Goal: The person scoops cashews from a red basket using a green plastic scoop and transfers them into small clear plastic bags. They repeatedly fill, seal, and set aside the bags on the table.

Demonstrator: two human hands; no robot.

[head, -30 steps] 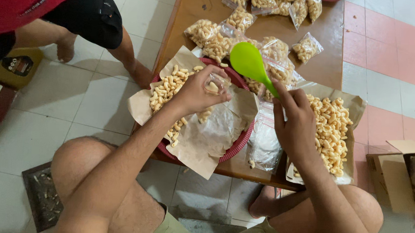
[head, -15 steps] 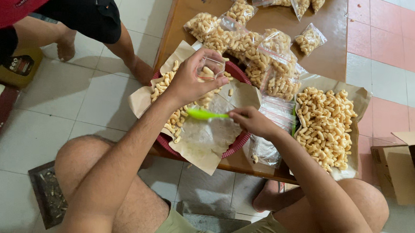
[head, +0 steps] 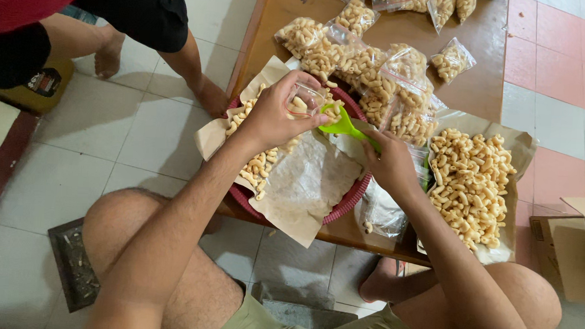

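Left hand (head: 275, 117) pinches small clear plastic bag (head: 304, 100) at frame centre-top; right hand (head: 389, 164) grips green plastic scoop (head: 341, 126) at its mouth.
Risk: narrow bag mouth, pale curled snacks (head: 468, 184) may spill onto brown paper liner (head: 305, 185) in red round basket (head: 347, 201).

The round red woven basket (head: 344, 204) lined with brown paper stands on the near edge of the low wooden table (head: 484, 81). Right of the basket lies a brown paper sheet with loose curled snacks (head: 471, 184). Behind the basket lie clear plastic bags filled with snacks (head: 371, 65). Left of the basket, on the floor, stands another person's bare foot (head: 209, 100).
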